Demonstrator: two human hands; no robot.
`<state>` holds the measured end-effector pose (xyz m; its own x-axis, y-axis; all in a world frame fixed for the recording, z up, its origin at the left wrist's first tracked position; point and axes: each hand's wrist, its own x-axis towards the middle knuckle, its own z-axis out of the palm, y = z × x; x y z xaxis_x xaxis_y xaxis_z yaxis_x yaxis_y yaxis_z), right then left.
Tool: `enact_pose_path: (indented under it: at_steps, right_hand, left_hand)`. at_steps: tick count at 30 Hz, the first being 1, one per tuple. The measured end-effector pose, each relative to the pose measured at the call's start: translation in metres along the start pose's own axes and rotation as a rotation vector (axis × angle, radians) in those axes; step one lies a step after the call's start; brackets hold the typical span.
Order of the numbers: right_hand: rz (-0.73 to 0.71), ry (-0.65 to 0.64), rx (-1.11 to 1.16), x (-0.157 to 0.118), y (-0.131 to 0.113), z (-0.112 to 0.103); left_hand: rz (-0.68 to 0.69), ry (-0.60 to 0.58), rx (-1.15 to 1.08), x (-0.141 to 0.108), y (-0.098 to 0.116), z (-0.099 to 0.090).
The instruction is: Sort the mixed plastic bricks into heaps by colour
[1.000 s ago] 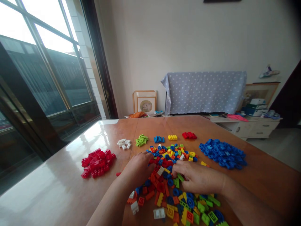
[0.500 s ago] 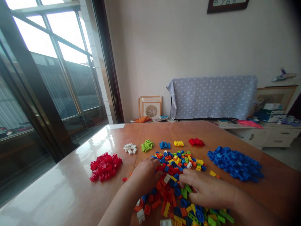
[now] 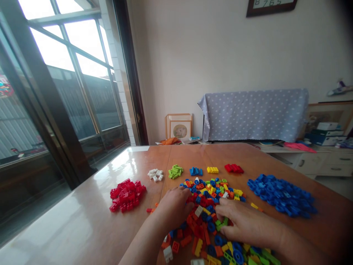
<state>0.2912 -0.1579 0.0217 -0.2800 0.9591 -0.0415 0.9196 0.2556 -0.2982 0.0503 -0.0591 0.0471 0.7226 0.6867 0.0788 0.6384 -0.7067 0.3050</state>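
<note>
A loose pile of mixed toy building bricks in red, orange, yellow, green, blue and white spreads in front of me. My left hand reaches over its left side, fingers curled, with a red brick between thumb and forefinger. The undersides of those fingers are hidden. At the pile's right side, my right hand is low, thumb and forefinger apart. Just by its fingertips lie light green bricks, with blue round pieces beside them. Nothing shows gripped in the right hand.
Sorted heaps surround the pile: red bricks left, blue pieces right. Along the back are small groups of white, light green, blue, yellow and red bricks. All rest on the brown table.
The whole view has shifted slightly, so the table and heaps appear a little further right. Both hands keep nearly the same place over the mixed pile, the right fingers moving slightly among the green bricks.
</note>
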Motion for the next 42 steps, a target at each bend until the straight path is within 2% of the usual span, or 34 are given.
enact_pose_path:
  at_steps: [13, 17, 23, 29, 35, 39, 42]
  right_hand:
    - [0.003, 0.012, -0.008, 0.001, 0.005, 0.003]
    - [-0.002, 0.086, 0.005, 0.003, 0.002, -0.003]
    - [-0.054, 0.236, 0.082, 0.007, -0.007, -0.008]
    - [-0.089, 0.344, 0.063, 0.012, -0.011, -0.001]
    - [-0.088, 0.422, 0.074, 0.012, -0.015, 0.001]
    - [-0.071, 0.425, 0.079, 0.013, -0.015, 0.001]
    - [-0.063, 0.416, 0.065, 0.012, -0.015, 0.0]
  left_hand:
    - [0.056, 0.017, 0.017, 0.004, 0.004, 0.002]
    - [0.106, 0.038, -0.033, 0.004, 0.01, 0.001]
    - [0.17, 0.024, -0.223, 0.004, 0.022, 0.008]
    - [0.134, -0.01, -0.437, 0.006, 0.027, 0.02]
    - [0.06, 0.026, -0.646, 0.012, 0.024, 0.028]
    - [0.033, 0.026, -0.759, 0.014, 0.023, 0.032]
    - [-0.008, 0.046, -0.752, 0.014, 0.023, 0.031]
